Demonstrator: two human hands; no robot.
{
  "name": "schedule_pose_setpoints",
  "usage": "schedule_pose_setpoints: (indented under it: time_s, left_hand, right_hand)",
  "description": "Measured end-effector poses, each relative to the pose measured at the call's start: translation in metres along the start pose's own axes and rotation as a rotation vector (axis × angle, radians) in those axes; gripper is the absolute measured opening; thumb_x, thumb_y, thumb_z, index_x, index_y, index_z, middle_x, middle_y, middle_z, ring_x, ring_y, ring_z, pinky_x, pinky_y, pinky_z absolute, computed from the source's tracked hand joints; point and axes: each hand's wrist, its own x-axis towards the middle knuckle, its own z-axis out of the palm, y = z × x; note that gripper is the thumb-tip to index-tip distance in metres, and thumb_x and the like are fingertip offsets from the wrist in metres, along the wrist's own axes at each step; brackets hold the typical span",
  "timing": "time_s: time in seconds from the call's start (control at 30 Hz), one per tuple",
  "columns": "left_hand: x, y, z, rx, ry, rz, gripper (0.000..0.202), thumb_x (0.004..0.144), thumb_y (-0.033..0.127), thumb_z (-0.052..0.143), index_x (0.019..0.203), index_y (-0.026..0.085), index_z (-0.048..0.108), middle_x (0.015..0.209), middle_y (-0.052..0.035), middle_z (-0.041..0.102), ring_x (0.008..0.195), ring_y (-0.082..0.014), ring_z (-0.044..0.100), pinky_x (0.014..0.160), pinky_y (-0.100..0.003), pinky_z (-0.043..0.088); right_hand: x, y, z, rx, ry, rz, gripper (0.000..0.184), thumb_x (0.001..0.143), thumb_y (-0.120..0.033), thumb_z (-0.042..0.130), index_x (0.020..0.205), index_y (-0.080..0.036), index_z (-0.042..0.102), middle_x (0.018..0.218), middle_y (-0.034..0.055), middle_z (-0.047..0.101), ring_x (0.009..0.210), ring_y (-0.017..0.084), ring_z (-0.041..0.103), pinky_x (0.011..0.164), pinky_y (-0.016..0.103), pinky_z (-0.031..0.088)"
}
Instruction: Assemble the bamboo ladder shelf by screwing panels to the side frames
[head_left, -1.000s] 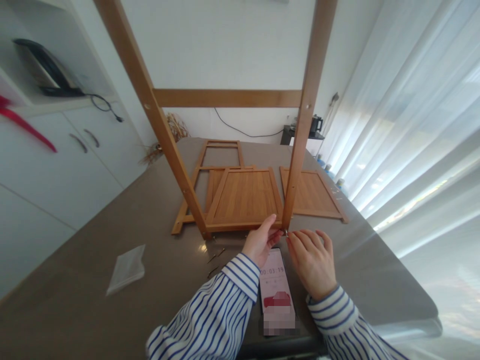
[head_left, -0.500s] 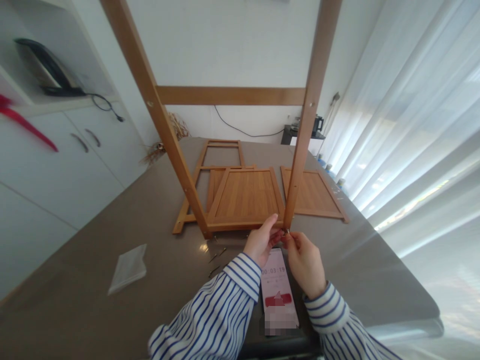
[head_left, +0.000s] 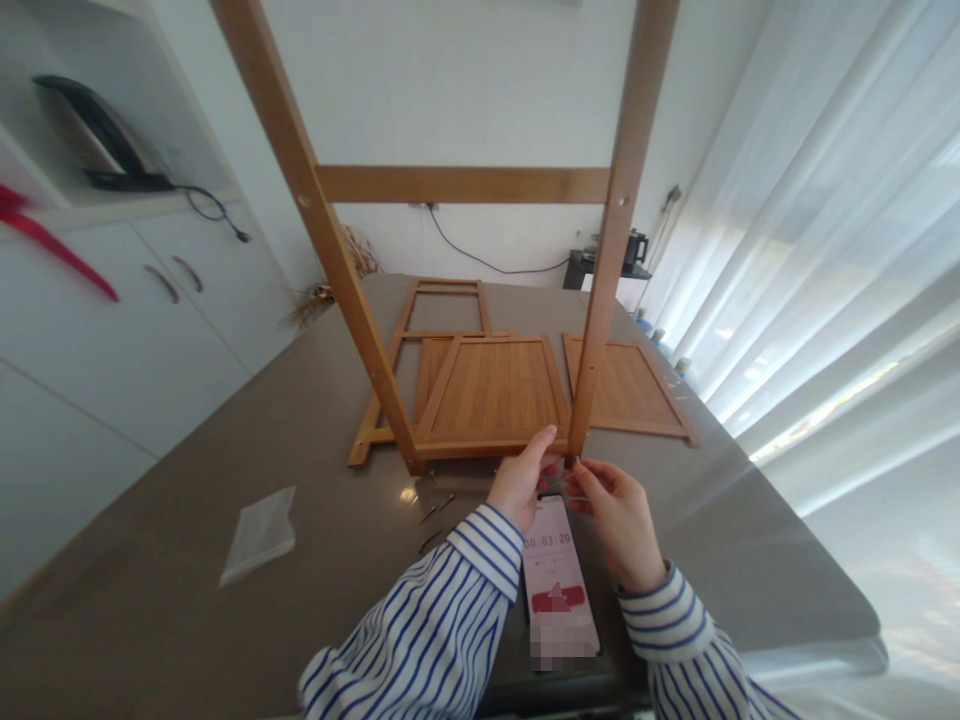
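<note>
A wooden frame stands upright on the table, with two posts joined by a crossbar. Its lower ends meet the front edge of a slatted wooden panel. My left hand holds that panel near its front right corner, thumb on top and fingers curled below, partly hidden. Close beside it, my right hand is closed in a pinch at the foot of the right post. A small metal screw shows at the fingertips, mostly covered.
Several loose screws lie left of my hands. A phone running a timer lies between my forearms. Farther left is a clear plastic bag. Behind the frame are another open wooden frame and a second panel.
My right hand has shifted slightly and its fingers have opened out a little around the pinch. My left hand stays in place on the panel. The view has tipped very slightly.
</note>
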Motion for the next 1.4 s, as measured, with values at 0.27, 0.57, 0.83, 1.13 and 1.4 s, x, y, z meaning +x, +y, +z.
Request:
schedule_pose_setpoints:
  time_s: [0.27,0.57,0.83,1.13,1.4]
  left_hand:
    - [-0.001,0.001,-0.002,-0.006,-0.043,0.016,0.049,0.059,0.050,0.072,0.088,0.010,0.068,0.075,-0.0087,0.068,0.059,-0.0124,0.058,0.050,-0.023,0.032]
    - [-0.005,0.003,0.001,-0.108,-0.107,0.005,0.036,0.063,0.041,0.073,0.077,0.009,0.065,0.060,-0.0057,0.063,0.054,-0.0125,0.057,0.048,-0.022,0.036]
    - [-0.003,0.003,0.001,-0.107,-0.084,0.002,0.039,0.061,0.042,0.074,0.083,0.010,0.066,0.062,-0.0042,0.062,0.055,-0.0106,0.056,0.047,-0.020,0.034]
    - [-0.001,0.002,-0.001,-0.140,-0.089,-0.007,0.036,0.058,0.041,0.076,0.075,0.011,0.064,0.058,-0.0024,0.060,0.053,-0.0092,0.054,0.046,-0.020,0.033]
    - [-0.004,0.004,-0.001,-0.104,-0.045,-0.023,0.037,0.060,0.039,0.075,0.082,0.010,0.065,0.061,-0.0034,0.061,0.055,-0.0097,0.055,0.046,-0.020,0.033]
  right_hand:
    - [-0.005,-0.003,0.009,0.241,0.022,0.078,0.034,0.063,-0.033,0.073,0.086,-0.015,0.056,0.072,0.0032,0.067,0.063,0.014,0.062,0.055,0.023,0.050]
    - [-0.004,-0.001,0.009,0.164,0.017,-0.018,0.037,0.068,-0.039,0.069,0.092,-0.018,0.051,0.071,0.0012,0.066,0.062,0.015,0.062,0.055,0.025,0.050]
    - [-0.017,-0.006,-0.009,-0.960,0.102,-0.727,0.026,0.084,-0.036,0.051,0.101,-0.017,0.057,0.090,0.0080,0.066,0.080,0.019,0.059,0.068,0.030,0.044]
    - [-0.015,-0.020,-0.006,-1.564,0.109,-1.077,0.018,0.087,-0.016,0.045,0.072,-0.018,0.056,0.063,0.0039,0.056,0.063,0.016,0.048,0.057,0.028,0.028]
    - [-0.009,-0.004,-0.003,-0.994,0.167,-0.615,0.026,0.087,-0.032,0.044,0.071,-0.018,0.059,0.062,0.0036,0.061,0.057,0.015,0.053,0.054,0.025,0.033]
